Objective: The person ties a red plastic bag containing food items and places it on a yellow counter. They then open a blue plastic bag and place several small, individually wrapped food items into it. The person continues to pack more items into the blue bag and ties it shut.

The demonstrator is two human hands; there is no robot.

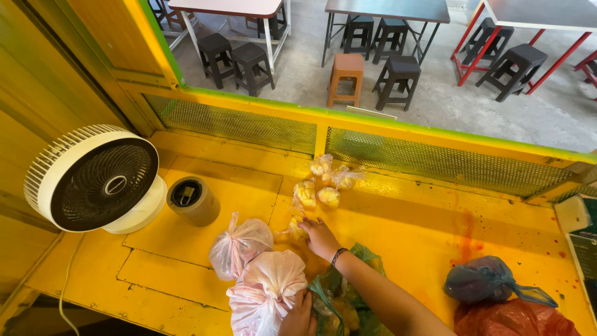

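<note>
Head view: a yellow counter [398,230] is seen from above, with a mesh-fronted ledge along its far edge. The right hand [320,238] is stretched out across the middle of the counter, its fingers laid on a small clear bag of yellow food [297,229]; whether the bag is actually pinched cannot be told. Three more such small bags [323,183] are lying in a cluster just beyond it, towards the ledge. The left hand [298,316] is seen at the near edge, closed on the rim of an open green plastic bag [364,292] with yellow pieces showing inside. Two tied pinkish-white bags [261,274] are set just left of that hand. A white round fan [93,177] and a grey cylinder [194,200] are placed at the far left. A blue bag [488,281] and a red bag [516,320] are lying at the near right. Stools and tables are visible beyond the ledge
</note>
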